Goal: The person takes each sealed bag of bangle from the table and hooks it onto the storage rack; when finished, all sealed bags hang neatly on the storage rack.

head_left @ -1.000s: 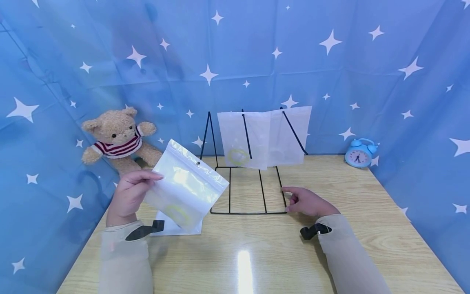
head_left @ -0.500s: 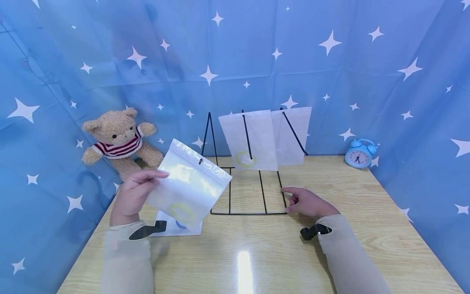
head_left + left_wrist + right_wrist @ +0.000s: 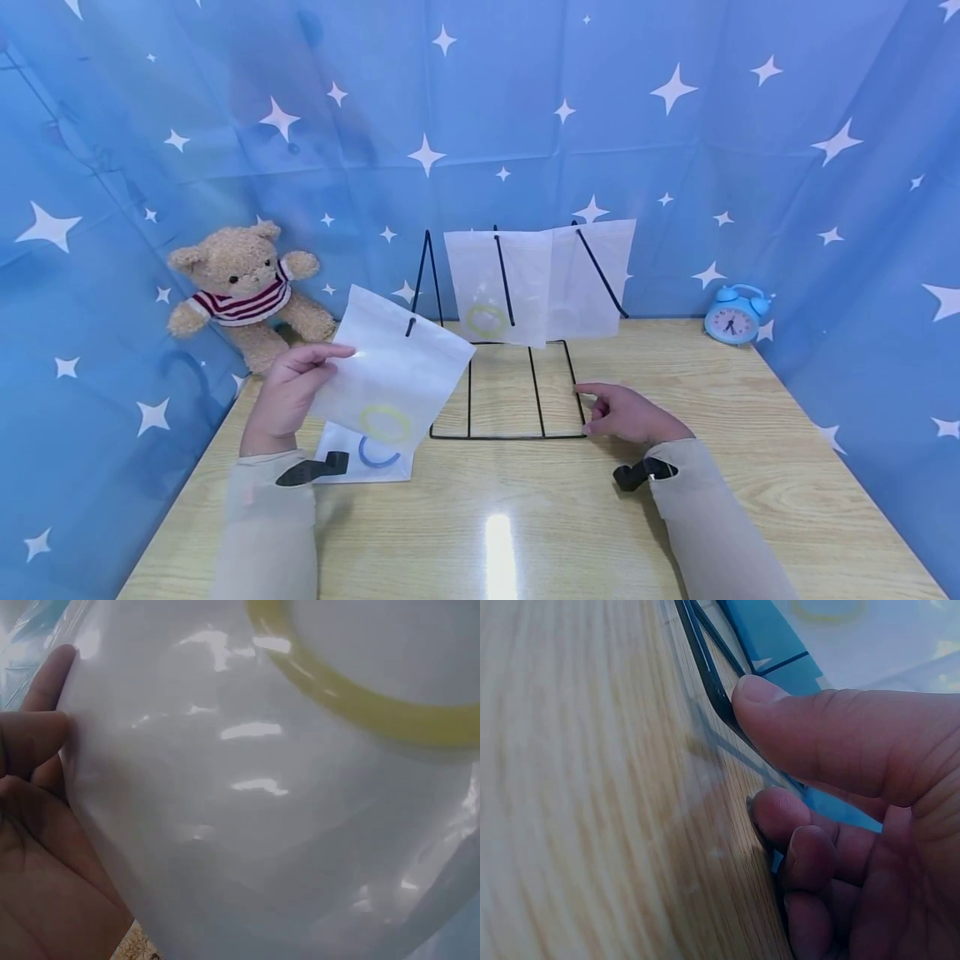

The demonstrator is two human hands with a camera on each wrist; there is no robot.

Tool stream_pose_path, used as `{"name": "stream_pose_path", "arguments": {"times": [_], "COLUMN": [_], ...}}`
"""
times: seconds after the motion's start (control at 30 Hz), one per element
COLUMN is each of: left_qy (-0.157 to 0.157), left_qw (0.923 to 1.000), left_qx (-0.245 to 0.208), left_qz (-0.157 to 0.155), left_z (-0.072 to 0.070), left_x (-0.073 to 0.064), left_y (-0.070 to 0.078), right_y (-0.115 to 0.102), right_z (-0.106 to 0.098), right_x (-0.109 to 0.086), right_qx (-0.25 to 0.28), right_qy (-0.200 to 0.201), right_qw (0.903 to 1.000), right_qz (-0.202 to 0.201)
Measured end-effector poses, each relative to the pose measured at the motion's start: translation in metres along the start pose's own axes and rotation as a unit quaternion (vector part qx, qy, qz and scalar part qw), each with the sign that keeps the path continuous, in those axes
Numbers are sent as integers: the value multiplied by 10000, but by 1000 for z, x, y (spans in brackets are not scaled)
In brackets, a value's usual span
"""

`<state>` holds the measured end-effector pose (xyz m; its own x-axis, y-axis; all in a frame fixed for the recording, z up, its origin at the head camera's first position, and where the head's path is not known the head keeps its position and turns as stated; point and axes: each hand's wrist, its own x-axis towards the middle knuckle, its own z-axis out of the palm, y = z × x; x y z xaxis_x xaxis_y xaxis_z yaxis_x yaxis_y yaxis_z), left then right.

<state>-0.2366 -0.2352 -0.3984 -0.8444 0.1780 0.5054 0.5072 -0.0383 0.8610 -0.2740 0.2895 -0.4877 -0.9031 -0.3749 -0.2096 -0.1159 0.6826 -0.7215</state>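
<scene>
My left hand (image 3: 288, 396) pinches the left edge of a clear-and-white zip bag (image 3: 431, 358) with a yellow ring (image 3: 375, 720) inside. This bag hangs tilted, and the left prong of a black wire display rack (image 3: 487, 437) passes through its top hole. In the left wrist view, the thumb and fingertips meet at the bag's edge. At the rack's front right corner, my right hand (image 3: 626, 412) holds the base wire between thumb and index finger, its other fingers curled. Two similar bags hang on the other prongs, a middle one (image 3: 532, 287) with a yellow ring and a right one (image 3: 581, 304).
Another zip bag (image 3: 399, 474) with a blue ring (image 3: 378, 464) lies on the table (image 3: 600, 517), partly under the held bag. Behind the left hand sits a teddy bear (image 3: 240, 271). A blue alarm clock (image 3: 733, 321) stands at the back right, before a starry blue curtain (image 3: 510, 100).
My left hand has moved slightly right, carrying the bag farther onto the left prong. The middle bag swung right and came back. My right hand has stayed on the rack.
</scene>
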Motion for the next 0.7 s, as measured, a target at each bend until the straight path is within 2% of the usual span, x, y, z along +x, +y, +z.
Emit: {"name": "stream_pose_path", "arguments": {"times": [0.1, 0.33, 0.6, 0.7], "left_qy": [62, 40, 28, 22], "left_qw": [10000, 10000, 9981, 9975], "left_qx": [39, 4, 513, 593], "left_qz": [-66, 29, -350, -379], "left_z": [0, 5, 11, 11], "left_x": [0, 4, 7, 8], "left_y": [-2, -7, -11, -12], "right_y": [0, 1, 1, 0], "right_z": [0, 1, 1, 0], "right_x": [0, 0, 0, 0], "right_qx": [-3, -8, 40, 57], "right_qy": [11, 30, 4, 16], "right_qw": [10000, 10000, 10000, 10000], "right_qz": [-6, -51, -19, -23]}}
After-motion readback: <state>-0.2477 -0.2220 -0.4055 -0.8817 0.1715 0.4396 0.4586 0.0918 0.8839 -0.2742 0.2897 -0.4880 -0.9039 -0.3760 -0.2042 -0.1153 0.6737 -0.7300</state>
